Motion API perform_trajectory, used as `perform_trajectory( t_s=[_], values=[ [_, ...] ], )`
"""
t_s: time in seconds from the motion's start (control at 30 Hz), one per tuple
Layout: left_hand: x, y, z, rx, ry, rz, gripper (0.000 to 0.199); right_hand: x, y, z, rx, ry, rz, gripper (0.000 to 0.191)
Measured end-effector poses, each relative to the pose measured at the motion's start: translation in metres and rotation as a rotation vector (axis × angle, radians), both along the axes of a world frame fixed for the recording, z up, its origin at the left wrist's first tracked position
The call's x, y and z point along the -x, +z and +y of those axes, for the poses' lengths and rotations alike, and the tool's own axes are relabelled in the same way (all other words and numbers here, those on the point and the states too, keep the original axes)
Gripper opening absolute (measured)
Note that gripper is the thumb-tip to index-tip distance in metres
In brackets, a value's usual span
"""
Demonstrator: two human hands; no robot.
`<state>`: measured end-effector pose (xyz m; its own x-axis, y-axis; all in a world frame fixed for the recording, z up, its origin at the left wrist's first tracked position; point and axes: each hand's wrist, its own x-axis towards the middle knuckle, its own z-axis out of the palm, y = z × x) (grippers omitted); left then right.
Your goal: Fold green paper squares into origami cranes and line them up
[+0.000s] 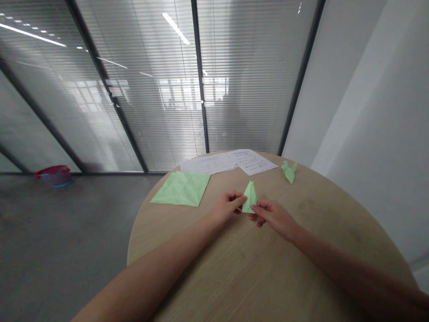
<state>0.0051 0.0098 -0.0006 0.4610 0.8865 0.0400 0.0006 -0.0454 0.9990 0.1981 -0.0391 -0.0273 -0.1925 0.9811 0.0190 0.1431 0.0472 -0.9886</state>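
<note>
Between my hands is a small folded green paper [249, 199], pointed towards the top with a straight lower edge. My left hand [229, 204] pinches its left side, thumb on the front. At its lower right, my right hand [268, 211] pinches it with thumb and fingers, some fingers curled underneath. The paper is held above the wooden table, nearly upright. To the left lies a creased green paper sheet [182, 188], spread flat. A finished-looking green origami figure [289, 172] rests on the table at the right.
White printed sheets [256, 162] overlap at the far side of the round wooden table [241, 273]. A red and blue basket [55, 175] stands on the grey floor at left. Glass panels with blinds [167, 112] rise behind, and a white wall [375, 134] borders the right.
</note>
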Motion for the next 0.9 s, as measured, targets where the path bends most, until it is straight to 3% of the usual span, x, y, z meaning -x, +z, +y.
perform_trajectory(
  t_s=[0.3,0.53,0.7,0.9],
  values=[
    [0.0009,0.0025,-0.0030,-0.063,0.022,-0.008,0.038,0.0002,0.0015,-0.0016,-0.007,0.022,-0.002,0.043],
    [0.0013,0.0013,-0.0016,-0.016,0.018,-0.024,0.047,0.0007,-0.0023,0.0011,0.015,-0.063,0.128,0.047],
    [0.0002,0.0001,-0.0012,-0.047,-0.046,0.066,0.041,0.0003,-0.0037,0.0037,0.037,-0.098,0.269,0.046],
    [-0.0022,-0.0017,-0.0048,-0.120,-0.090,0.107,0.031,0.0031,-0.0016,0.0018,0.025,-0.130,0.251,0.045]
  ],
)
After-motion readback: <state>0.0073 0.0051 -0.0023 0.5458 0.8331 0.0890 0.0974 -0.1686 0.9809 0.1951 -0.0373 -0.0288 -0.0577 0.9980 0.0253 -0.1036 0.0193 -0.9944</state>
